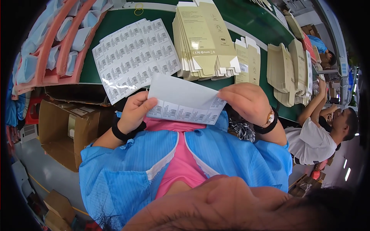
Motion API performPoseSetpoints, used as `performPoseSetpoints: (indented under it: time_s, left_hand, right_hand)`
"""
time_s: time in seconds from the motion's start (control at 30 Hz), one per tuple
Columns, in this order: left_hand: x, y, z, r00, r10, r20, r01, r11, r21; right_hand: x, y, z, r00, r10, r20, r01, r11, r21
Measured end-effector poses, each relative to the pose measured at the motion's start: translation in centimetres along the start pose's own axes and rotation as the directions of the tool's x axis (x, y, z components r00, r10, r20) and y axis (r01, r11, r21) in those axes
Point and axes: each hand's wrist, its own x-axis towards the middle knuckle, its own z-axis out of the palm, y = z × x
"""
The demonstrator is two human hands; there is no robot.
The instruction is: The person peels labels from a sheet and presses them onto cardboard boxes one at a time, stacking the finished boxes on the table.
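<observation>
My left hand [135, 111] grips the left edge of a white label sheet [181, 94], thumb on top. My right hand [246, 101] pinches the sheet's upper right corner, its fingertips partly hidden. The sheet is held up in front of my chest, tilted and slightly bent. Rows of small barcode labels run along its lower part, while its upper part is plain white; whether that part is folded over or bare backing I cannot tell. Just beyond it, more printed label sheets [135, 57] lie overlapping on the green table [158, 14].
Flattened cream cartons [202, 42] are stacked beyond my hands, with smaller stacks of cartons [248, 61] farther right. Pink foam holders [79, 63] with blue-wrapped pieces stand at the left. Below them sits an open cardboard box [58, 134]. A person in a white shirt [314, 142] is at the right.
</observation>
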Motion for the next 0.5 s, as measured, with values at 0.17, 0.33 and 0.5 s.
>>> performPoseSetpoints:
  time_s: [0.17, 0.33, 0.5]
  left_hand:
    - [-0.1, -0.2, -1.2, 0.996, 0.052, -0.066, -0.058, 0.994, -0.096]
    - [-0.2, -0.1, -1.6, 0.988, 0.097, -0.117, -0.110, 0.987, -0.114]
    - [-0.8, -0.2, -2.1, 0.994, 0.081, -0.072, -0.087, 0.991, -0.098]
  right_hand:
    - [1.7, 0.0, -1.6, 0.962, -0.258, -0.086, 0.260, 0.965, 0.014]
    - [3.8, 1.4, -3.4, 0.952, -0.078, -0.296, 0.150, 0.962, 0.228]
    - [7.9, 7.0, -1.6, 0.839, 0.528, -0.129, -0.323, 0.675, 0.663]
